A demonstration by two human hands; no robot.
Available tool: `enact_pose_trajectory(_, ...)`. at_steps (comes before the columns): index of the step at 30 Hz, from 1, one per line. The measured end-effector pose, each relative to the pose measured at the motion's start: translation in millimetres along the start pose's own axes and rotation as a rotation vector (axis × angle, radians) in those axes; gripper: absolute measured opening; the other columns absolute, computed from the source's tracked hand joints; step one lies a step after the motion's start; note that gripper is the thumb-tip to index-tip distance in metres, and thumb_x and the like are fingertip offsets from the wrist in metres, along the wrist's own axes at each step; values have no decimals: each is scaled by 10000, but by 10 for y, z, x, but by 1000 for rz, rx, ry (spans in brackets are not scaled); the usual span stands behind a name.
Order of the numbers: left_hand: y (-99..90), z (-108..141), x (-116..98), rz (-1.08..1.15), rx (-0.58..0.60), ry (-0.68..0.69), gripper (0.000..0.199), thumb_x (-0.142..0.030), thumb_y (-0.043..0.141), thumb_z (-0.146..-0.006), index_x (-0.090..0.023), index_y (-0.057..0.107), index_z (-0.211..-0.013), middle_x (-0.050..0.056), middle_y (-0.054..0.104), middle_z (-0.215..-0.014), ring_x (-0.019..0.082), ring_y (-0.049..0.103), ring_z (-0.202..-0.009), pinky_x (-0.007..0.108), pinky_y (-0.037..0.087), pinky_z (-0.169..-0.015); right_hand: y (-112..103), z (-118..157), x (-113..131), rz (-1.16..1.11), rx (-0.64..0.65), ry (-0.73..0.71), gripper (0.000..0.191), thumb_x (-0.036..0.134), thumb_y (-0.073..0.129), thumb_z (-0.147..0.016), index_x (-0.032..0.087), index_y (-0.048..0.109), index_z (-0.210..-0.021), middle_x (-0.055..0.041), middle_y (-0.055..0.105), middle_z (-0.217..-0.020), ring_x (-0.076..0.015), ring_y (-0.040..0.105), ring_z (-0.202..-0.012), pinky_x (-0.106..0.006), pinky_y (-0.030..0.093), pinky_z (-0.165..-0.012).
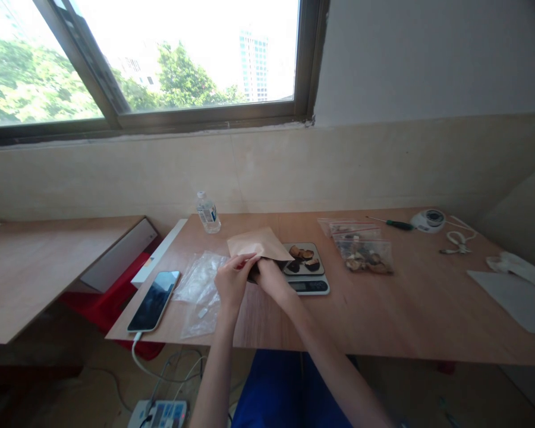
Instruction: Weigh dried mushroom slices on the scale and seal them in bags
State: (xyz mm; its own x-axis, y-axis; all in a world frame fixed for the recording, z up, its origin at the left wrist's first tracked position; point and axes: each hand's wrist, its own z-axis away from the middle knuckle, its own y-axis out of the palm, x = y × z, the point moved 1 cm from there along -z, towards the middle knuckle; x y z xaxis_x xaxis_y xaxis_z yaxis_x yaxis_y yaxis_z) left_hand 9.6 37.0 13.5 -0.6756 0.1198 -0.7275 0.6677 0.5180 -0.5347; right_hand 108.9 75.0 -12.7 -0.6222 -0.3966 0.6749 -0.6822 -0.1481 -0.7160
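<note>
A brown paper bag [261,242] is held above the table, its dark opening turned toward me. My left hand [235,278] is closed on the near edge of the bag, thumb and fingers pinched together. At the bag's mouth is my right hand [271,277], its fingers hidden inside, so their grip does not show. Just right of the bag is a kitchen scale [317,286], partly covered by the bag and my right hand. Dried brown pieces [302,254], resembling dried mushrooms, lie on its plate.
Clear plastic bags [198,282] and a phone [155,302] lie at left, near a water bottle [208,214]. To the right are zip bags [368,257] of dried pieces, a screwdriver [399,224], a white camera [429,220], a cable [457,242] and white paper [512,300].
</note>
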Motion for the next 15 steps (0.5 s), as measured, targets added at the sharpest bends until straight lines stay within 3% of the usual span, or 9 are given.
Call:
enact_pose_trajectory(5,-17,-15,51,-9,19,-23,210,-470,589,-747,-318,717,-815,-48,696,-754,108,615,-665,188,400,-581,-407,486,239,-287,-88,-84,288,126,525,-781,193,617,-1046,-53,658,-1023,-177,606,-926,-284,459,-819)
enact_pose_trajectory(8,-27,-24,59,-10,16,-16,222,-475,582,-751,-311,716,-817,-42,700,-767,111,615,-681,189,400,-593,-637,775,192,-376,-165,-73,273,216,523,-802,223,607,-1062,-32,646,-1043,-150,609,-876,-277,485,-791)
enact_pose_trajectory(11,-35,-31,45,4,4,-15,223,-476,584,-748,-312,716,-820,-44,703,-777,113,616,-678,197,407,-605,-767,955,-91,-348,-268,8,265,299,522,-809,221,618,-1043,-57,644,-1057,-168,618,-856,-309,502,-778)
enact_pose_trajectory(15,-32,-31,12,14,-3,-13,230,-487,591,-736,-313,717,-818,-43,697,-739,117,614,-655,206,407,-589,-750,980,-646,-218,-363,146,275,339,521,-803,192,615,-1016,-83,664,-991,-197,621,-825,-346,503,-751)
